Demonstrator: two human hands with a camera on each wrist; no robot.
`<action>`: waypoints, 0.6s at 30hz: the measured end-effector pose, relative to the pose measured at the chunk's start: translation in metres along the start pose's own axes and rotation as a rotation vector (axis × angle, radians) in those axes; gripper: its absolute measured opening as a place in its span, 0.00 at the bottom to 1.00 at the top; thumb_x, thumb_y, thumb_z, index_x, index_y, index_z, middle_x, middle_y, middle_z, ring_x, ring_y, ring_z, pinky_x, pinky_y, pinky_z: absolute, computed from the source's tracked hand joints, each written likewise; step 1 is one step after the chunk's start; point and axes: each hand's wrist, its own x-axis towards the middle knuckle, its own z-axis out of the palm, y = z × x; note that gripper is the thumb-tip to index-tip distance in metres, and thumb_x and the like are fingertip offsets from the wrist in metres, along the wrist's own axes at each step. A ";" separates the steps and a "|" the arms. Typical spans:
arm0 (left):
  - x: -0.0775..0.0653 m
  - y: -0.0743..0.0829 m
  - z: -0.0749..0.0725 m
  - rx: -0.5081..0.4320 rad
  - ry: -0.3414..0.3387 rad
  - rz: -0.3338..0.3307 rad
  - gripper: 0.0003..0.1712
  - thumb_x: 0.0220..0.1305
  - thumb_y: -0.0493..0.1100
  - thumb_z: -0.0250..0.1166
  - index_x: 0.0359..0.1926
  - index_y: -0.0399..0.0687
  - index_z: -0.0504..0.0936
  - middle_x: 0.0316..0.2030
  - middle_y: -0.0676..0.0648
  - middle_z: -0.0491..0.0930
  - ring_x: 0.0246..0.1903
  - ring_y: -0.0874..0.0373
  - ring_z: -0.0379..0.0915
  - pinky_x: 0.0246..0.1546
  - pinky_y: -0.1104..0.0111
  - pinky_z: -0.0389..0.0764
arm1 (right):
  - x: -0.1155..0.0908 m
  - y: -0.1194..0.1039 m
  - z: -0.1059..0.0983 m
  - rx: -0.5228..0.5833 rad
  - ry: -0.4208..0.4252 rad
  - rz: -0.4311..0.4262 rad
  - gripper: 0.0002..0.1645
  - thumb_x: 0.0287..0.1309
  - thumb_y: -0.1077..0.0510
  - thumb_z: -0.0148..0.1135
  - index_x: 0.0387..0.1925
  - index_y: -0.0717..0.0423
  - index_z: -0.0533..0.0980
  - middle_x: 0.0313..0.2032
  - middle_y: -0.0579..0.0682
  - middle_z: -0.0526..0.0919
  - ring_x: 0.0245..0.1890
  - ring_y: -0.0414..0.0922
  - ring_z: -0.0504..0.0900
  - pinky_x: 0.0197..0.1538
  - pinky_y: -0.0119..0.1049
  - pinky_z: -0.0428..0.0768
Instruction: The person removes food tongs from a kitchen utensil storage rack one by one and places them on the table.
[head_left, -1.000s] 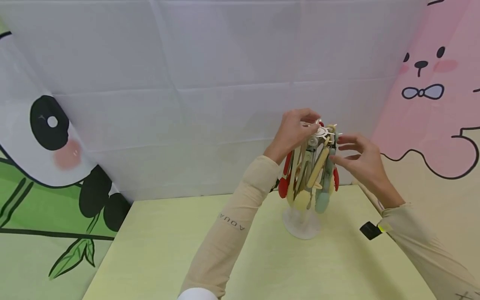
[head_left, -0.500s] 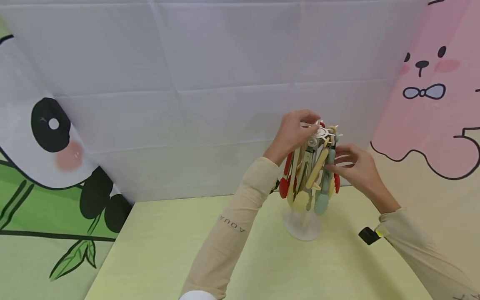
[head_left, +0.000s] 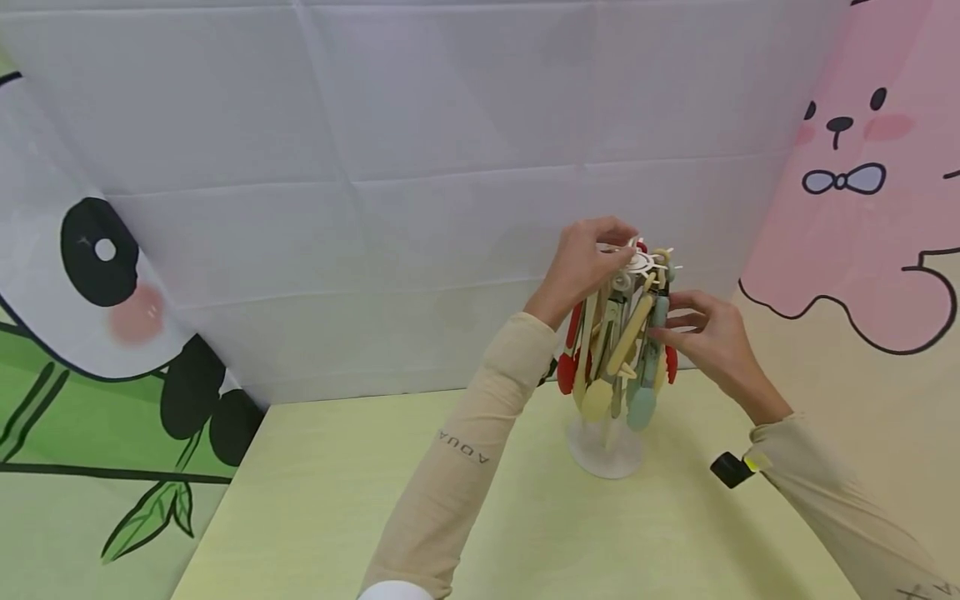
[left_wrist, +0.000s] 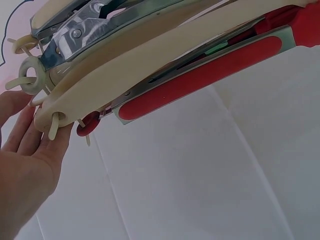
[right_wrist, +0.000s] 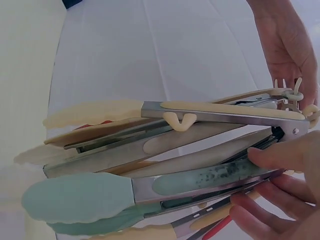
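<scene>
A white utensil stand [head_left: 606, 454] with a hooked top rim stands at the table's back right, several tongs hanging round it. My left hand [head_left: 587, 265] holds the stand's top, its thumb and fingers at the rim. In the left wrist view, its fingertips sit behind the hooks beside cream tongs and red-handled tongs [left_wrist: 200, 77]. My right hand [head_left: 708, 337] pinches the mint-green tongs [right_wrist: 80, 197] by the upper handles, thumb on one side and fingers on the other. They hang head down. Cream-yellow tongs [right_wrist: 95, 114] hang beside them.
The pale yellow table [head_left: 360, 475] extends to the left and front of the stand. A white cloth wall [head_left: 465, 167] rises close behind. Panels with a panda [head_left: 97, 250] and a pink bear [head_left: 847, 208] flank the table.
My right hand has moved down and left to the mint-green tongs, and its fingers have closed on their handles. The left hand stays at the stand's top.
</scene>
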 end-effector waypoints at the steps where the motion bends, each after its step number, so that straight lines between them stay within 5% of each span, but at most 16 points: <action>1: 0.000 0.000 0.000 0.000 0.000 0.001 0.14 0.64 0.40 0.62 0.51 0.42 0.81 0.47 0.47 0.82 0.47 0.59 0.76 0.42 0.77 0.74 | 0.000 -0.001 0.000 0.001 -0.001 -0.005 0.31 0.53 0.50 0.69 0.57 0.55 0.72 0.50 0.55 0.76 0.47 0.55 0.80 0.40 0.40 0.80; 7: -0.002 0.000 -0.001 -0.004 -0.003 -0.012 0.15 0.64 0.40 0.62 0.51 0.43 0.81 0.47 0.48 0.81 0.47 0.60 0.75 0.43 0.77 0.74 | 0.000 -0.002 -0.001 0.004 -0.007 0.000 0.29 0.53 0.51 0.69 0.56 0.56 0.72 0.49 0.55 0.77 0.48 0.54 0.79 0.44 0.46 0.79; 13: -0.002 0.002 -0.002 -0.021 -0.006 -0.013 0.15 0.64 0.40 0.62 0.51 0.43 0.80 0.47 0.47 0.81 0.47 0.60 0.75 0.43 0.78 0.74 | 0.000 -0.003 -0.002 0.015 0.013 0.025 0.29 0.52 0.52 0.70 0.55 0.55 0.72 0.48 0.53 0.78 0.45 0.47 0.81 0.41 0.35 0.79; 18: -0.001 0.001 -0.003 -0.032 -0.007 -0.026 0.15 0.64 0.40 0.63 0.51 0.43 0.81 0.47 0.48 0.82 0.47 0.61 0.75 0.43 0.77 0.74 | 0.001 -0.006 -0.005 0.043 0.039 0.032 0.31 0.52 0.50 0.70 0.55 0.55 0.71 0.48 0.52 0.76 0.44 0.43 0.79 0.47 0.45 0.77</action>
